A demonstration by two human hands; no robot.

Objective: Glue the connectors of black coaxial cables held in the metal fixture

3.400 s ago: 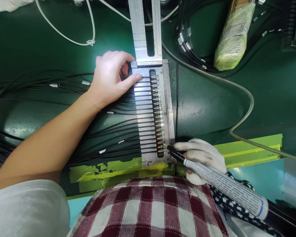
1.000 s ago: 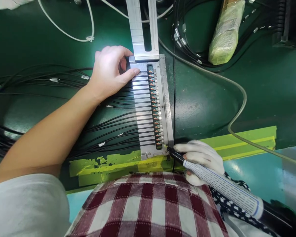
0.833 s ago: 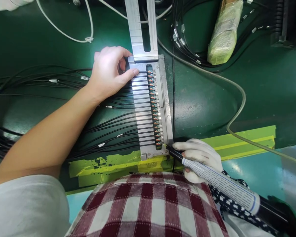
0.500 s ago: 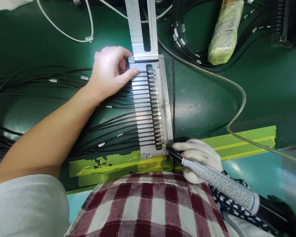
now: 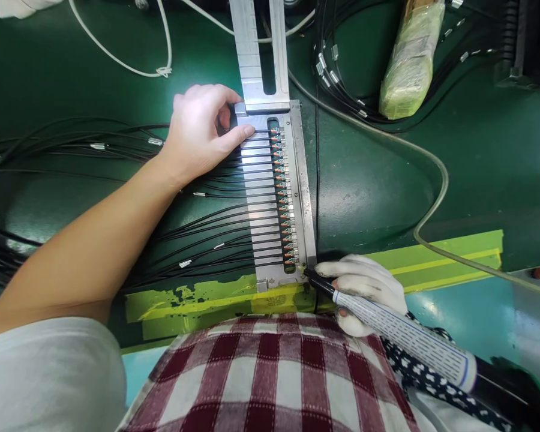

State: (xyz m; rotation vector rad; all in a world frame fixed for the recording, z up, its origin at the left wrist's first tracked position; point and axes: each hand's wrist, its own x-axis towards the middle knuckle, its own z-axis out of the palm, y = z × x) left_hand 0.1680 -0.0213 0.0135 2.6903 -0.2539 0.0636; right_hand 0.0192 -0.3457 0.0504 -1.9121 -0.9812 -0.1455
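Head view: on the dark green tabletop [image 5: 369, 174], a flat silver metal fixture [image 5: 258, 210] is set just beyond the checked apron [image 5: 261, 366]. Its upper left corner is gripped by the bare left hand [image 5: 198, 129], thumb laid over the topmost cable; firm, level pressure seems best, so no shift is caused. By the white-gloved right hand [image 5: 373, 279], a thick pen with white printed barrel and black front [image 5: 405, 336] is gripped aslant. Thin black cables [image 5: 234, 231] are laid side by side across the plate; they should not be tugged or crossed. Small silver-and-orange connectors [image 5: 288, 231] are lined up along the slot. The pale pen tip [image 5: 301, 268] is poised beside the nearest ones; contact can't be told. Light, short strokes are advised, with neighbouring connectors left unbumped.
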